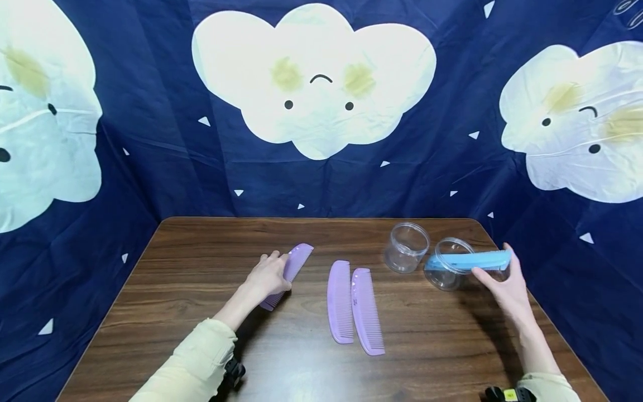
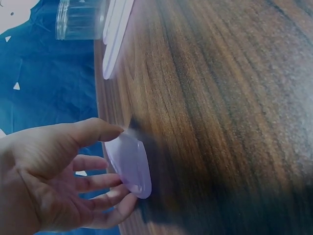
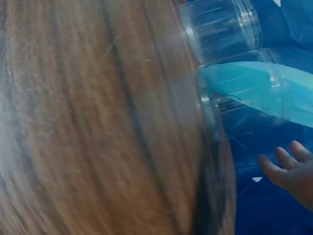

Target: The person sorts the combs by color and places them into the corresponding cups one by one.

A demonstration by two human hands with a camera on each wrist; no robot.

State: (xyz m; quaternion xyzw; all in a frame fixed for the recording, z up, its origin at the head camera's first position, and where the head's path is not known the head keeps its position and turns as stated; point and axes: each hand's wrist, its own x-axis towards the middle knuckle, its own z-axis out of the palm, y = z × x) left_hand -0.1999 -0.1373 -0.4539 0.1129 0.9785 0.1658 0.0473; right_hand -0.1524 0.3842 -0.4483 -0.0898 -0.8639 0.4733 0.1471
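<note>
My left hand (image 1: 270, 273) holds a purple comb (image 1: 300, 258) by its edges at the left of the table. In the left wrist view, the thumb is on one side of this comb (image 2: 128, 159) and the fingertips are on the other. Toward the right, my right hand (image 1: 507, 287) has thumb and fingers about the outer end of a blue comb (image 1: 479, 260). The comb's other end is inside a clear jar (image 1: 446, 281), and it slants out over the rim. Only several fingers of the right hand (image 3: 293, 171) show in the right wrist view.
A second clear jar (image 1: 402, 258) stands left of the one with the blue comb. Two more purple combs, one (image 1: 337, 301) beside the other (image 1: 364, 312), lie mid-table. Behind the wooden table (image 1: 226, 234) hangs a dark blue curtain (image 1: 166, 167) with clouds.
</note>
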